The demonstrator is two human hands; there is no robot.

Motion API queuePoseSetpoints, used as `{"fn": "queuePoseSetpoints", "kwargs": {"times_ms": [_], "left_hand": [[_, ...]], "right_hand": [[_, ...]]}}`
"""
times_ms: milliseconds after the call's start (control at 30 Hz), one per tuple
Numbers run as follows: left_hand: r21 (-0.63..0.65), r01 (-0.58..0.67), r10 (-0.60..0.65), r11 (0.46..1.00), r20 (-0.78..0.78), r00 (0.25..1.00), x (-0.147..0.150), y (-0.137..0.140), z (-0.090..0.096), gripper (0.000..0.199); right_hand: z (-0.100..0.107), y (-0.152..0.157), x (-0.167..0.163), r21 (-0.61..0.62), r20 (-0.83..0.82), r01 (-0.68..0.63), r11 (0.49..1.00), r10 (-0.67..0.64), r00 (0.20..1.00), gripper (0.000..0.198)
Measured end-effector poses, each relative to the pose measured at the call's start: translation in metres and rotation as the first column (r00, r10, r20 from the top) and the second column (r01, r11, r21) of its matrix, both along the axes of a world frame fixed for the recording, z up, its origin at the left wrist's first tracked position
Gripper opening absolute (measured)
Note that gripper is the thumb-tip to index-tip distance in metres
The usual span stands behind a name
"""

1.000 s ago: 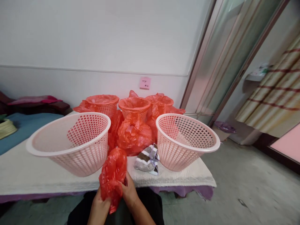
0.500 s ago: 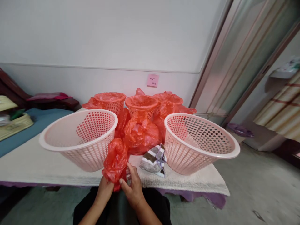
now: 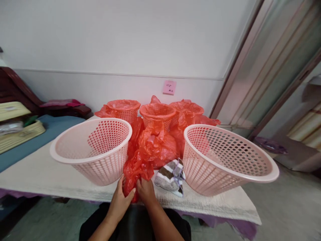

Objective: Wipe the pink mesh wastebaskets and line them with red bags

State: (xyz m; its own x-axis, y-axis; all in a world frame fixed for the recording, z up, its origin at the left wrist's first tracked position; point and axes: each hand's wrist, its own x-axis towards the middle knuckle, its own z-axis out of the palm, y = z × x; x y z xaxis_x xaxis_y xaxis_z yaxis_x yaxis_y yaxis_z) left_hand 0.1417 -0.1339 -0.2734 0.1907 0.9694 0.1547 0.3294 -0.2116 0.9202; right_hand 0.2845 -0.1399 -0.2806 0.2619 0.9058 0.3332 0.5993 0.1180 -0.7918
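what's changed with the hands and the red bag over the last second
Both hands, left hand and right hand, have carried the red bag forward from over the lap onto the table edge, still gripping it. The two pink baskets and striped cloth stayed put.

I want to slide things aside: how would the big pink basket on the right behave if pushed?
The large pink perforated plastic basket looks light, all holes and thin walls, so it would likely slide easily on the white cloth-covered table. It already sits tilted, with its rim past the table edge, so a push could tip it off.
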Motion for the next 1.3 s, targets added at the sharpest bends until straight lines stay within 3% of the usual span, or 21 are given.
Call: {"fn": "queuePoseSetpoints", "kwargs": {"times_ms": [100,200,367,633,967,1133,1300], "left_hand": [[0.216,0.034,-0.007,0.976,-0.125,0.992,-0.005,-0.005,0.002,0.074],[0.389,0.173,-0.037,0.905,-0.334,0.942,-0.009,-0.006,-0.001,0.071],[0.402,0.340,-0.091,0.850,-0.524,0.847,-0.011,0.006,-0.013,0.068],[0.397,0.342,-0.066,0.852,-0.566,0.822,0.000,0.031,-0.024,0.045],[0.452,0.224,0.070,0.864,-0.547,0.834,0.019,0.051,-0.030,0.040],[0.481,0.184,0.137,0.857,-0.556,0.820,0.023,0.062,-0.032,0.033],[0.505,0.173,0.184,0.846,-0.581,0.793,0.023,0.061,-0.032,0.032]], "right_hand": [[0.001,0.005,0.002,-0.020,-0.035,-0.019,1.000,0.018,0.999,0.045],[0.006,0.007,0.003,0.024,-0.115,-0.095,0.995,0.097,0.989,0.043],[0.006,0.012,0.004,0.066,-0.202,-0.171,0.983,0.181,0.962,0.037],[0.004,0.024,0.005,0.065,-0.192,-0.229,0.971,0.237,0.952,0.048],[0.014,0.018,0.008,-0.034,-0.164,-0.098,0.995,0.091,0.982,0.038],[0.013,0.014,0.027,-0.070,-0.206,0.005,0.998,-0.019,0.978,0.017],[0.011,0.008,0.046,-0.110,-0.229,0.130,0.985,-0.152,0.961,0.014]]}}
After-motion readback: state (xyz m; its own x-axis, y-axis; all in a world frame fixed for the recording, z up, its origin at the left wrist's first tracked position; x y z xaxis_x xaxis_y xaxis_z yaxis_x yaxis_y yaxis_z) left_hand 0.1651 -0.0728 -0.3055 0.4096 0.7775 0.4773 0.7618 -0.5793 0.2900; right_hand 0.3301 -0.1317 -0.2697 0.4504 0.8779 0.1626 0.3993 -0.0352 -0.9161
